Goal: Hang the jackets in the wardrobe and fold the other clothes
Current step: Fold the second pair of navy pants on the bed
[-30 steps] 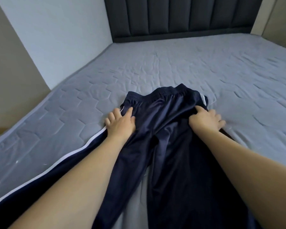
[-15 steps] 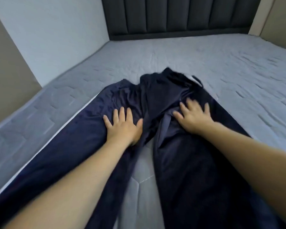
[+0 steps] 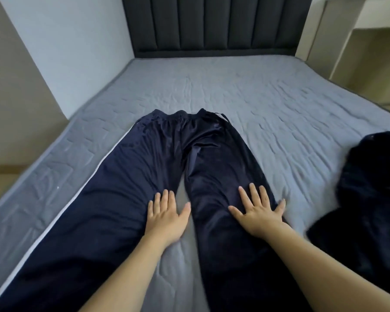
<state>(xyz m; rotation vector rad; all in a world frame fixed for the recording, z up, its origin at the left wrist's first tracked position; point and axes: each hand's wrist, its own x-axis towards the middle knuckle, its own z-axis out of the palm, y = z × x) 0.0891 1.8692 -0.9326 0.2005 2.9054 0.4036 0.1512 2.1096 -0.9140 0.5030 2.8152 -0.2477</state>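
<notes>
Your navy track trousers (image 3: 158, 167) lie flat on the grey mattress (image 3: 268, 104), waistband toward the dark headboard (image 3: 212, 25), legs parted and running back toward you. Your left hand (image 3: 166, 218) presses palm-down at the inner edge of the left leg, fingers straight and close together, thumb out over bare mattress. Your right hand (image 3: 258, 213) lies flat on the right leg, fingers spread. The trousers are spread out but not yet folded; by this view, the folding is all ahead of you. A dark garment (image 3: 369, 188) heaps at the right edge, possibly a jacket awaiting hanging, though blur hides its form. No wardrobe or container shows.
</notes>
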